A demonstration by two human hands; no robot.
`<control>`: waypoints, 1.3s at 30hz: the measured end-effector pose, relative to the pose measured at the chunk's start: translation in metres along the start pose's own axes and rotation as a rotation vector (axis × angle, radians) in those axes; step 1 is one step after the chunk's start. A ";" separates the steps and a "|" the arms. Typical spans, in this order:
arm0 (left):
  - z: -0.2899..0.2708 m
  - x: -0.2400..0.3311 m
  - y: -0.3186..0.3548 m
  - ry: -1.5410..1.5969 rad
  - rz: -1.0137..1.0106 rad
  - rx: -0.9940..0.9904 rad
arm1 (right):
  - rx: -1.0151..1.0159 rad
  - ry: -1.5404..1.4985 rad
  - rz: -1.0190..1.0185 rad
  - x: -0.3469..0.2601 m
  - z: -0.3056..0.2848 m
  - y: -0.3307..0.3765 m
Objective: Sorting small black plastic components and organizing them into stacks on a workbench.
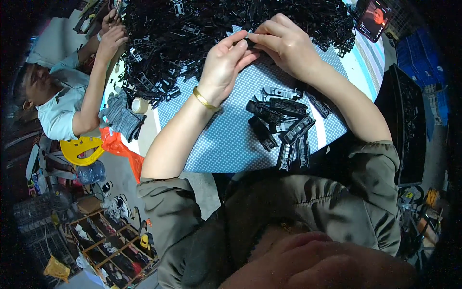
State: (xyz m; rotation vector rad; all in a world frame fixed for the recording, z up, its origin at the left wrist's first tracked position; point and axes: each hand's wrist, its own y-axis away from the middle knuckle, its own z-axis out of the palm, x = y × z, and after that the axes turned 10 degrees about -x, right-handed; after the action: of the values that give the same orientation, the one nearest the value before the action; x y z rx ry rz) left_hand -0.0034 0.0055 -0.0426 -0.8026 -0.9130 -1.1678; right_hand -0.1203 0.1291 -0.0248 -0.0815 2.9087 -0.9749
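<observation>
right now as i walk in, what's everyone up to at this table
A person's left hand and right hand meet over the table, fingers pinching a small dark piece whose details can't be made out. Below them lies a loose pile of black parts. A much larger black heap spreads over the far side. A co-worker is at the left, near a roll of tape.

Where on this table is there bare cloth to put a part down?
The widest bare patch of dotted cloth lies between the left forearm and the small pile of black parts. A smaller one separates that pile from the right hand. The far side is crowded by the large heap of black parts.
</observation>
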 end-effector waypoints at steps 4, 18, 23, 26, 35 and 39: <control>-0.003 0.006 0.000 0.069 0.013 -0.032 | 0.098 0.022 -0.076 0.010 0.006 -0.002; 0.009 -0.006 0.000 -0.122 -0.161 -0.164 | -0.356 0.011 0.708 0.079 0.000 -0.018; 0.008 -0.005 0.001 -0.069 -0.189 -0.113 | 0.109 0.604 0.217 0.073 -0.009 -0.015; 0.003 -0.003 0.001 0.004 -0.183 -0.071 | 0.183 0.248 0.312 0.053 -0.018 -0.022; 0.000 -0.002 -0.002 0.117 -0.176 -0.065 | 0.345 -0.697 0.090 0.062 0.017 -0.013; -0.005 -0.001 -0.001 0.116 -0.151 -0.023 | 0.052 -0.992 0.650 0.048 0.007 -0.014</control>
State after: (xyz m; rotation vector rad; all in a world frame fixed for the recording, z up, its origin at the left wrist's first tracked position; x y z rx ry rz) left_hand -0.0032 0.0011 -0.0452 -0.6858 -0.8762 -1.3446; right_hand -0.1672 0.1100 -0.0242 0.2830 1.8034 -0.6167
